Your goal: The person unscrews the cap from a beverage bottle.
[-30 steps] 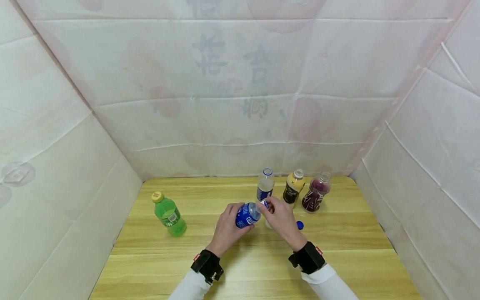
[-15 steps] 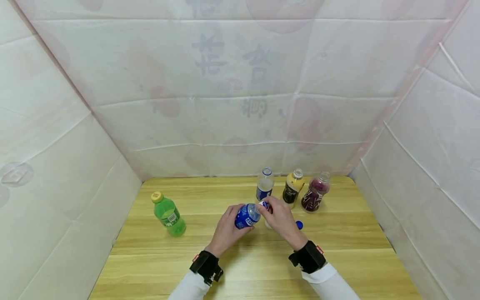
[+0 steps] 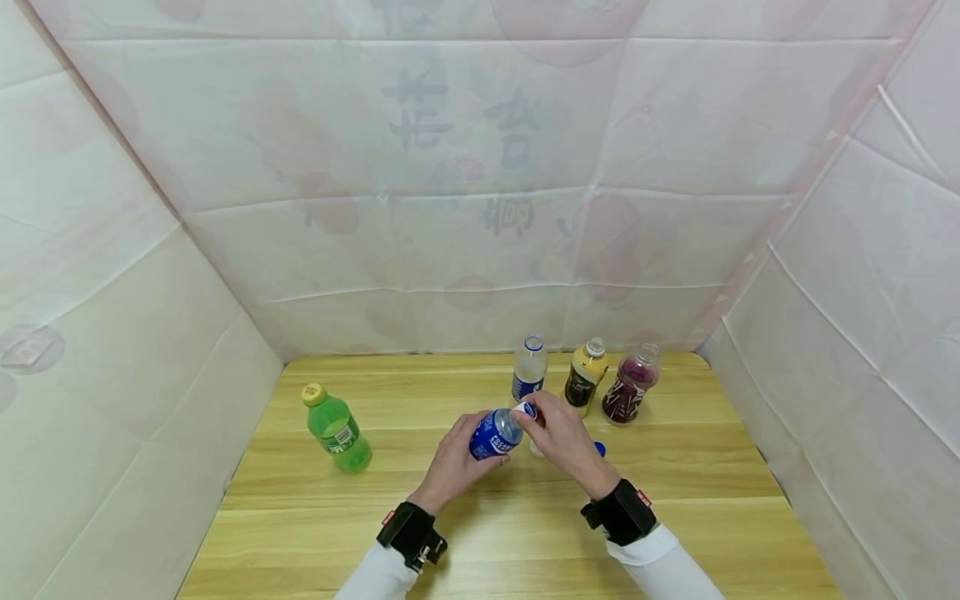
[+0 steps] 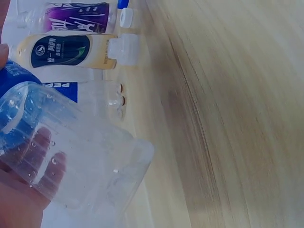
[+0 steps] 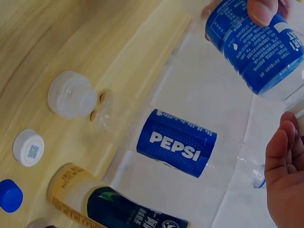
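My left hand [image 3: 453, 462] grips a clear bottle with a blue label [image 3: 491, 437], tilted with its neck toward the right. At the mouth of that bottle, the thumb and fingers of my right hand [image 3: 561, 442] pinch a white cap [image 3: 529, 409] with a blue top. In the left wrist view the bottle's clear lower part [image 4: 90, 156] shows droplets inside. Behind the hands stands an uncapped PEPSI bottle [image 5: 176, 143]. Right of it are an open yellow bottle with a dark label [image 3: 585, 382] and an open purple bottle [image 3: 632, 392].
A green bottle with a yellow cap [image 3: 341, 433] stands at the left of the wooden table [image 3: 300, 533]. Loose caps lie near the right hand: a blue cap [image 5: 10, 195], a white cap [image 5: 29, 147] and a larger translucent cap [image 5: 71, 94]. Fabric walls [image 3: 450, 250] enclose the table.
Both hands keep their hold at nearly the same spot. The right hand has shifted slightly, now covering more of the blue cap on the table.
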Motion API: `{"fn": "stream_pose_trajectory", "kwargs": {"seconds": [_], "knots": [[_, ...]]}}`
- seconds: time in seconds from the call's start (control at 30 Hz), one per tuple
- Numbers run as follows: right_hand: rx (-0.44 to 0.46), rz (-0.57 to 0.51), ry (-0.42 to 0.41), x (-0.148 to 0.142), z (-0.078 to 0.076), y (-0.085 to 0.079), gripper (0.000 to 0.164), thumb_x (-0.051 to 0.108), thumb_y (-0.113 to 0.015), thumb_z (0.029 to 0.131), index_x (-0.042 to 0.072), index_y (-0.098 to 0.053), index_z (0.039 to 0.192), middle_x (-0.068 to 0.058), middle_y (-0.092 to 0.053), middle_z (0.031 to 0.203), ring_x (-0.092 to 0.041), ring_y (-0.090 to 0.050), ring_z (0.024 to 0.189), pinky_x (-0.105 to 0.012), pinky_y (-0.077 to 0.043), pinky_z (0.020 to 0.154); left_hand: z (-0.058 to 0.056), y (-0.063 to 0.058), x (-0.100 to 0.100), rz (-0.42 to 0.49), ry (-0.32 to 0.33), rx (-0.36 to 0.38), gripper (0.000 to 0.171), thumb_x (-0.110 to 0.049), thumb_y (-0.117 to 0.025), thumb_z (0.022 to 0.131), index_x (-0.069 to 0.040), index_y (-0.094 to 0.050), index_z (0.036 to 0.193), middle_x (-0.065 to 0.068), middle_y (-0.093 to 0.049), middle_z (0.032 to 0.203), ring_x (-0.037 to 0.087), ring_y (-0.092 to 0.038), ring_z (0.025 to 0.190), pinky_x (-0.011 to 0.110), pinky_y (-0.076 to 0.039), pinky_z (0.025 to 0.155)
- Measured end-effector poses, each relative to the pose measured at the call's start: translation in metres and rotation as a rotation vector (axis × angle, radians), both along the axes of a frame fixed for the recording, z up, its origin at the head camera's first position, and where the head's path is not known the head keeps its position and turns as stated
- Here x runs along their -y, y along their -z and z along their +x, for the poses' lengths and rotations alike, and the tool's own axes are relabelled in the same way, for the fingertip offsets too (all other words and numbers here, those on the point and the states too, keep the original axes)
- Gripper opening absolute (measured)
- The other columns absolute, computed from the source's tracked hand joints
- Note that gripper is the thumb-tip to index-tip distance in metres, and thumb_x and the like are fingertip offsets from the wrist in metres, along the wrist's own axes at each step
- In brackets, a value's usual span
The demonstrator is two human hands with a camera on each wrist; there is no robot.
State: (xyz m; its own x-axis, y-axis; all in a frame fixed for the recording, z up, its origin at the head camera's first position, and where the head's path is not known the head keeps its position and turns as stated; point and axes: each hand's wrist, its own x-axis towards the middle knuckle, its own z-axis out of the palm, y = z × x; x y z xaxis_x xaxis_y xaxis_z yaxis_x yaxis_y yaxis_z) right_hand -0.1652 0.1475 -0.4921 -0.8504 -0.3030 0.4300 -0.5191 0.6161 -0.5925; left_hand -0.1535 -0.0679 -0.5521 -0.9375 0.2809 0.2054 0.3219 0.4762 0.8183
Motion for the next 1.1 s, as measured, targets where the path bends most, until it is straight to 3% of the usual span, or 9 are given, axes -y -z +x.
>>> {"fn": "stream_pose_trajectory", "kwargs": {"seconds": [0.33, 0.6, 0.87, 1.1], "knots": [[-0.045, 0.023, -0.076, -0.0026, -0.0015, -0.0003, 0.028, 0.017, -0.074, 0.097, 0.001, -0.067, 0.119, -0.005, -0.068, 0.103, -0.013, -0.062, 0.084, -0.026, -0.056, 0.069, -0.0004, 0.0024, 0.0020, 0.005, 0.003, 0.032, 0.074, -0.037, -0.086, 0.085, -0.013, -0.052, 0.147, 0.010, -0.059, 0.132, 0.032, -0.061, 0.119, 0.055, -0.054, 0.098], [-0.039, -0.003, -0.108, -0.0035, -0.0007, -0.0014, 0.033, 0.016, -0.072, 0.098, 0.003, -0.069, 0.129, -0.011, -0.070, 0.123, -0.025, -0.068, 0.109, -0.039, -0.061, 0.083, 0.0003, 0.0027, 0.0018, 0.004, -0.012, 0.015, 0.075, -0.038, -0.086, 0.086, -0.013, -0.051, 0.148, 0.010, -0.058, 0.133, 0.032, -0.061, 0.119, 0.054, -0.054, 0.098], [0.013, -0.046, -0.135, -0.0050, 0.0001, -0.0026, 0.038, 0.011, -0.071, 0.097, 0.007, -0.067, 0.135, -0.009, -0.069, 0.128, -0.028, -0.065, 0.119, -0.047, -0.058, 0.094, 0.0005, 0.0025, 0.0017, 0.001, -0.025, 0.002, 0.075, -0.034, -0.087, 0.085, -0.013, -0.050, 0.147, 0.010, -0.057, 0.134, 0.032, -0.060, 0.120, 0.054, -0.054, 0.098], [0.099, -0.117, -0.169, -0.0038, 0.0016, -0.0047, 0.044, 0.004, -0.070, 0.098, 0.001, -0.061, 0.141, -0.016, -0.063, 0.137, -0.033, -0.062, 0.124, -0.046, -0.056, 0.099, -0.0003, 0.0030, 0.0020, -0.014, -0.041, -0.017, 0.074, -0.031, -0.088, 0.084, -0.012, -0.052, 0.146, 0.010, -0.058, 0.132, 0.031, -0.061, 0.118, 0.053, -0.054, 0.097]]}}
